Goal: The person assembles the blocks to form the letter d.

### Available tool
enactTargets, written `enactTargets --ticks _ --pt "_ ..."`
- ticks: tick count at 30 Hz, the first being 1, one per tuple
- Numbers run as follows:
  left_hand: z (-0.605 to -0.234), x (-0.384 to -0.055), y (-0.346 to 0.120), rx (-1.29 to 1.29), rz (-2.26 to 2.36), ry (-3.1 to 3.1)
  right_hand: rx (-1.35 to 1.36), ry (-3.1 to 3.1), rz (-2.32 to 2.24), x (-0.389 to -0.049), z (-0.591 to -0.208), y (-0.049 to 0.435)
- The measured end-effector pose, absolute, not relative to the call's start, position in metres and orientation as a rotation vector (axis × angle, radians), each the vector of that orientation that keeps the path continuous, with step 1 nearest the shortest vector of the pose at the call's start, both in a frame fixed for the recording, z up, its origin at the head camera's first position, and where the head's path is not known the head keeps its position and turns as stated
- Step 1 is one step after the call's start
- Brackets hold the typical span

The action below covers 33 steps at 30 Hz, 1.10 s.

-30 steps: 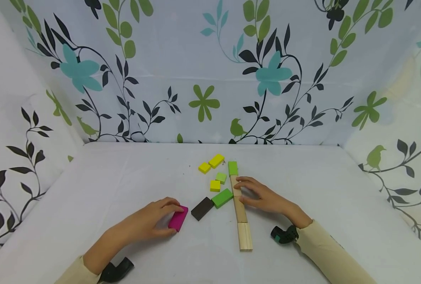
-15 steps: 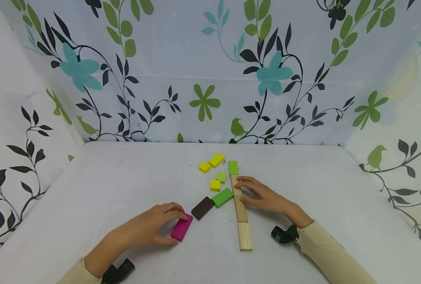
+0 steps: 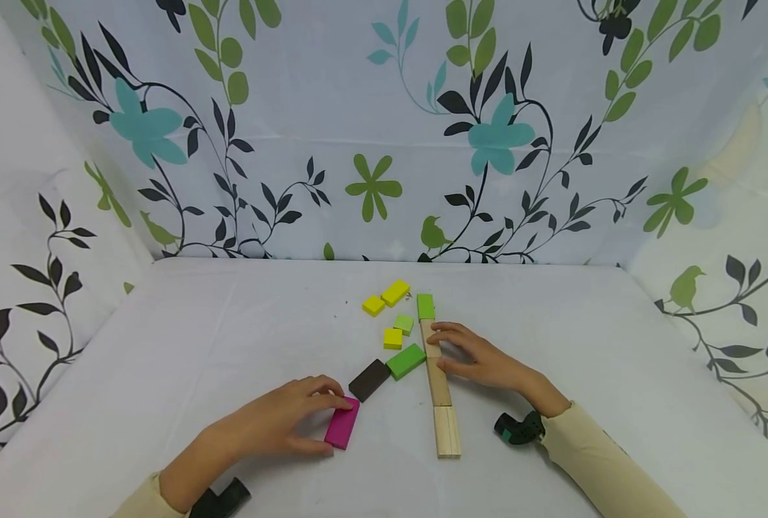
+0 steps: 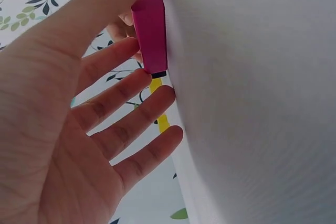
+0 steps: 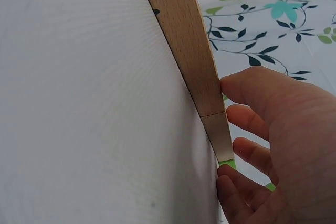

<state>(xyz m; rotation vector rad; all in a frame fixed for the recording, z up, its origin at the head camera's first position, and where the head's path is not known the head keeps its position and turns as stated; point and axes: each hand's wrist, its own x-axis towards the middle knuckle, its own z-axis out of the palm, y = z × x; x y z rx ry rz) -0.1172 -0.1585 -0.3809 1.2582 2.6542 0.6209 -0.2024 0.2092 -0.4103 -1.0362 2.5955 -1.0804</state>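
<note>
My left hand (image 3: 293, 414) pinches a magenta wooden block (image 3: 342, 424) by its ends, between thumb and fingertips. In the left wrist view the magenta block (image 4: 150, 30) lies on the white cloth, and the other fingers are spread. Its far end sits close to a dark brown block (image 3: 369, 380), which meets a green block (image 3: 407, 361) slanting toward a straight row of plain wooden blocks (image 3: 438, 381). My right hand (image 3: 481, 358) rests along that row, thumb and fingertips touching its side and top. In the right wrist view the thumb touches a wooden block (image 5: 186, 51).
A small green block (image 3: 425, 306) tops the row's far end. Left of it lie several yellow blocks (image 3: 395, 292) and a light green block (image 3: 404, 324). A patterned cloth (image 3: 384, 129) hangs behind the white table cover (image 3: 241, 316). Black wrist devices (image 3: 518, 428) sit at both wrists.
My left hand has slid the magenta block right and toward me, turning it slightly more upright in the view, below the brown block. The right hand has stayed still.
</note>
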Motion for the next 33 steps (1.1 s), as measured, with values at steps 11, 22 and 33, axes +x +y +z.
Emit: enactTargets --ticks 11,22,33 --pt "-0.3848 -0.1172 -0.157 1.328 0.607 2.687 -1.035 2.593 -1.063 -0.2028 -0.4112 0.209" --pt "-0.3855 -0.1149 -0.1543 1.29 0.599 2.73 -1.04 2.599 -1.065 -0.2029 -0.4122 0.2094" --pt "-0.3862 -0.1145 -0.1522 1.241 0.57 2.737 -1.039 2.601 -1.064 -0.202 -0.4124 0.2097"
